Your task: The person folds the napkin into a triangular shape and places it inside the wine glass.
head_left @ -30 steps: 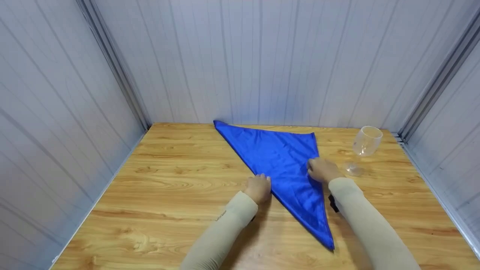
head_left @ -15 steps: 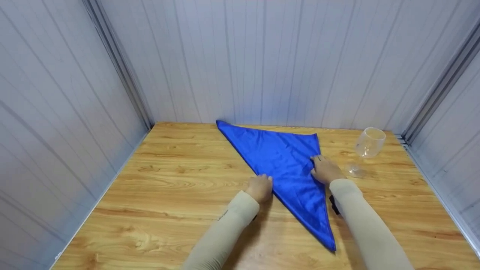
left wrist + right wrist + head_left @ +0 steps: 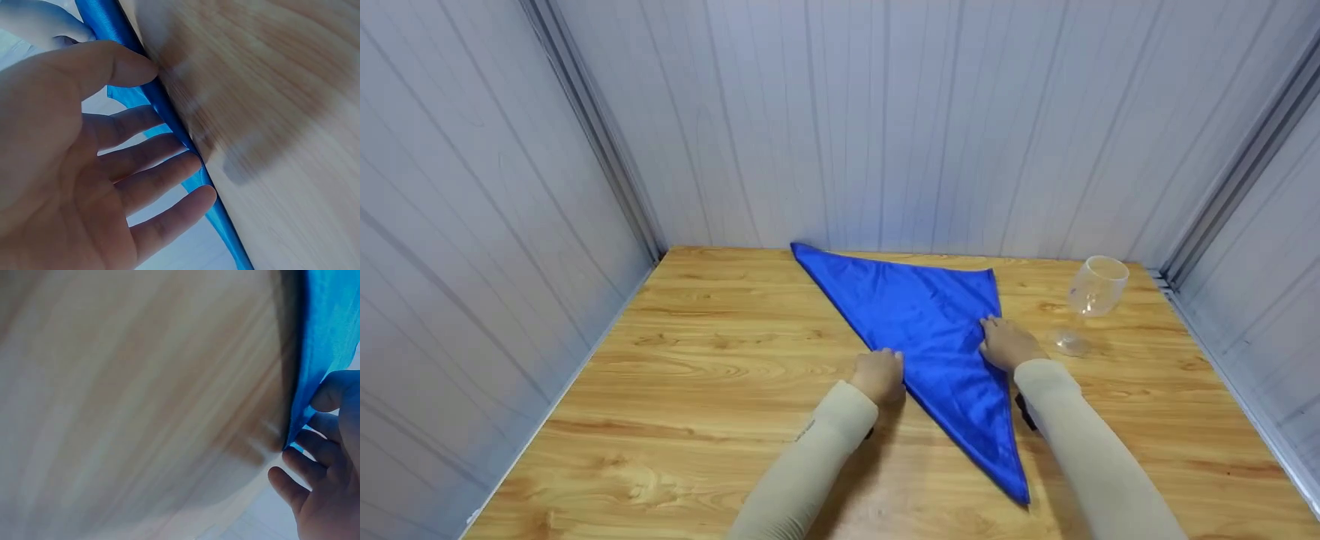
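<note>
A shiny blue cloth point(image 3: 922, 322), folded into a rough triangle, lies on the wooden table. My left hand point(image 3: 879, 375) rests at the middle of its long folded edge. In the left wrist view, the thumb and nearly straight fingers point(image 3: 163, 174) touch that fold, with palm in sight. My right hand point(image 3: 1009, 345) rests on the cloth's right edge, fingers pointing left over it. In the right wrist view, the thumb point(image 3: 329, 395) and loosely bent fingers lie along the edge of the blue cloth point(image 3: 315, 343); some fingertip contact is hidden.
A clear wine glass point(image 3: 1099, 286) stands upright at the back right, beyond my right hand. Pale panel walls point(image 3: 840, 127) close off the table's back and both sides. Bare wood point(image 3: 697, 360) stretches to the left of the cloth.
My right hand's fingers have straightened somewhat at the cloth's right edge. The left hand and the cloth stay in nearly the same place; the head view shifts slightly.
</note>
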`<state>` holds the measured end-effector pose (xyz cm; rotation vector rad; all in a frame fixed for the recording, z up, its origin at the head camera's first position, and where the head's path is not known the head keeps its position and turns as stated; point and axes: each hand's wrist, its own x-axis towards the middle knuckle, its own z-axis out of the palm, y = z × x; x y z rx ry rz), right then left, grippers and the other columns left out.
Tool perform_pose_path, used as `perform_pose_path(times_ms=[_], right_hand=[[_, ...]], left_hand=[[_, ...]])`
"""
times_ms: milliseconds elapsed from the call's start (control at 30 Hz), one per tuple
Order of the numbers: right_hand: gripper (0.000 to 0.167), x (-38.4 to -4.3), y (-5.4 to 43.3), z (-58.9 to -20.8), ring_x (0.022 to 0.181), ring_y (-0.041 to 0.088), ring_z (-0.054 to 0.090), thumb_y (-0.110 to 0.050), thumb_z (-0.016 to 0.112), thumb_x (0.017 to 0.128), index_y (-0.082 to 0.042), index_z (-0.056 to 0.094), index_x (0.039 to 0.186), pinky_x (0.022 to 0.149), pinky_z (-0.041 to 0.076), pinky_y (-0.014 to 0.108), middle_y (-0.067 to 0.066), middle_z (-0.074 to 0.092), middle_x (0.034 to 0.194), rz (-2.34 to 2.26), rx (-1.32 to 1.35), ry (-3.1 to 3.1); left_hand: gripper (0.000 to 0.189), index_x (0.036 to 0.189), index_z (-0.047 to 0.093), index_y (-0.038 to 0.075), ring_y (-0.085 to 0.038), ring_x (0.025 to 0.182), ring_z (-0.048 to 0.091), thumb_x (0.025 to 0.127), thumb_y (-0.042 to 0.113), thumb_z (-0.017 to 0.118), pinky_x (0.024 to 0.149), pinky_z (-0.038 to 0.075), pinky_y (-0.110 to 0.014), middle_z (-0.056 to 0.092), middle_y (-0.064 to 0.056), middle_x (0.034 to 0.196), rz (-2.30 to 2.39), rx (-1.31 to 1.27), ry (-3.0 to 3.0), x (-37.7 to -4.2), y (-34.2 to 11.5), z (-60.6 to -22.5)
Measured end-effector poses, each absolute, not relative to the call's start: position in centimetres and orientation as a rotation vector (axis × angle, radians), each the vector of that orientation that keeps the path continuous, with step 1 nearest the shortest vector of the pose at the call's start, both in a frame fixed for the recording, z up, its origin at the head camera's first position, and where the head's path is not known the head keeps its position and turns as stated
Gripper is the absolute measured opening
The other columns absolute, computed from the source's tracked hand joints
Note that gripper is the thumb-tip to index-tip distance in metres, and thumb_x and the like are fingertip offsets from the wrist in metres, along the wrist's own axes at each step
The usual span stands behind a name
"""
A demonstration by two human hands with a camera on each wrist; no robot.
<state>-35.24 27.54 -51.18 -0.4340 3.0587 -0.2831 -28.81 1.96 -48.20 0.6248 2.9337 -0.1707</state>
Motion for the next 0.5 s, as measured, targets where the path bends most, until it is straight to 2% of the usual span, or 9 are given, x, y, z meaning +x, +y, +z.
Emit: perform_pose_path(times_ms=[267,400,500], right_hand=[[0.048,-35.06,27.25,-50.8,0.13,0.05,0.045,-0.01,0.052,0.095,0.017,0.049,0.134,0.108,0.036,0.057,0.036,0.048,0.138,-0.229,-0.36,3.062],[0.043,-34.88,27.03,-50.49,0.121,0.049,0.053,-0.011,0.054,0.095,0.016,0.054,0.128,0.102,0.042,0.057,0.034,0.056,0.128,-0.189,-0.329,3.053],[0.036,-34.6,26.89,-50.21,0.112,0.048,0.058,-0.012,0.057,0.094,0.015,0.059,0.118,0.095,0.047,0.057,0.032,0.061,0.118,-0.163,-0.328,3.069]], left_hand=[[0.036,0.123,0.063,0.008,-0.025,0.104,0.065,0.097,0.033,0.063,0.081,0.055,-0.04,0.065,-0.009,0.113,-0.178,0.591,2.946,-28.78,2.01,-48.13],[0.036,0.121,0.063,0.007,-0.026,0.102,0.066,0.096,0.033,0.064,0.08,0.055,-0.04,0.065,-0.009,0.111,-0.17,0.596,2.961,-28.76,1.98,-48.18],[0.037,0.12,0.064,0.007,-0.026,0.101,0.066,0.095,0.034,0.064,0.078,0.056,-0.04,0.065,-0.009,0.111,-0.163,0.602,2.975,-28.76,1.93,-48.19]])
